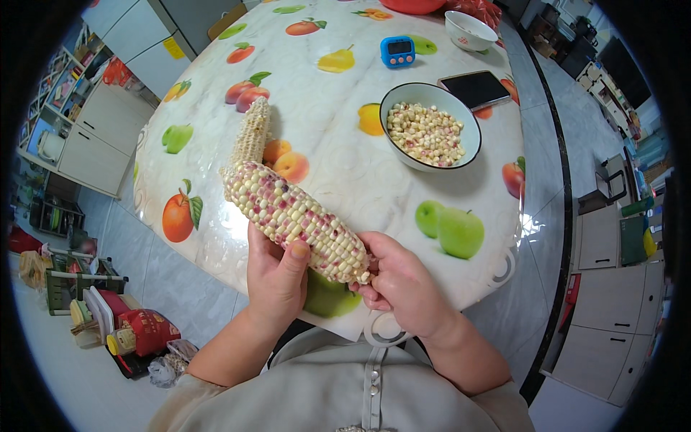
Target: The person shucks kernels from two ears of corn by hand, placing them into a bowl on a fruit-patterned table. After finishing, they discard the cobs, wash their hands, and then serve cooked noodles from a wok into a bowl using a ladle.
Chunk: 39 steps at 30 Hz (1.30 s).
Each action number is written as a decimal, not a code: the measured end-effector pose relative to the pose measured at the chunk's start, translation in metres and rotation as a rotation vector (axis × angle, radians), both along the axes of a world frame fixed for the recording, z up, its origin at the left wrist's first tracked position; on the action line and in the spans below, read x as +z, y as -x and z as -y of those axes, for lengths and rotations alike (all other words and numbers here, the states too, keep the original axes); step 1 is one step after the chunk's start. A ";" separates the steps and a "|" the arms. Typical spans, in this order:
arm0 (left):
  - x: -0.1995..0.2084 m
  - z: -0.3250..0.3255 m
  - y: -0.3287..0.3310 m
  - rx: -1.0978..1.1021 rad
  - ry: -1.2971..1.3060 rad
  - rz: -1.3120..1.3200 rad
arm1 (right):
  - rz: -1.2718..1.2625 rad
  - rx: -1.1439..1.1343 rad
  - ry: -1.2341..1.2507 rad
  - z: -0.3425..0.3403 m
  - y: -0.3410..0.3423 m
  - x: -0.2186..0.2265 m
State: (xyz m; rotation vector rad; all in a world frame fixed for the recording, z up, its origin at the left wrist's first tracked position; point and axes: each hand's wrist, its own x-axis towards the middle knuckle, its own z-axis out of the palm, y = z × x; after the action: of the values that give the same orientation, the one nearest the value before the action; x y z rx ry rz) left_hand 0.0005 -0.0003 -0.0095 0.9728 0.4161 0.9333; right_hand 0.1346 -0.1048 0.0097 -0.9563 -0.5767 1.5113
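An ear of corn [299,219] with white and purple-red kernels is held tilted above the near part of the table. My left hand [277,270] is closed around its underside, the thumb lying against the kernels. At the lower right end, my right hand [392,273] grips the tip with its fingers curled; the fingertips are partly hidden. Just beyond the ear's upper end lies a bare corn cob [253,133], stripped of kernels. To the right stands a white bowl [432,161] with a dark rim, holding loose corn kernels [425,133].
The table's fruit-patterned cover [331,129] bears a black phone [475,90] behind the bowl, a blue timer [398,52], a second white bowl [470,32] and a red container [414,6] at the far edge. Cabinets [608,299] stand right, and bagged goods [147,331] lie left.
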 end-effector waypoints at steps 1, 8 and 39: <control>0.000 0.000 0.000 -0.001 0.001 0.001 | -0.029 -0.002 0.019 -0.001 0.000 0.002; -0.001 0.000 0.000 -0.001 0.016 -0.010 | -0.039 -0.016 0.036 -0.002 0.000 0.007; 0.000 0.001 0.000 -0.003 -0.004 -0.020 | -0.062 -0.043 0.082 -0.004 0.001 0.003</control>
State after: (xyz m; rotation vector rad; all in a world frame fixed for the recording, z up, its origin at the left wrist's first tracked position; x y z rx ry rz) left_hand 0.0001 -0.0014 -0.0095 0.9868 0.4300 0.9220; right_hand 0.1331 -0.1012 0.0126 -0.9750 -0.4501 1.5308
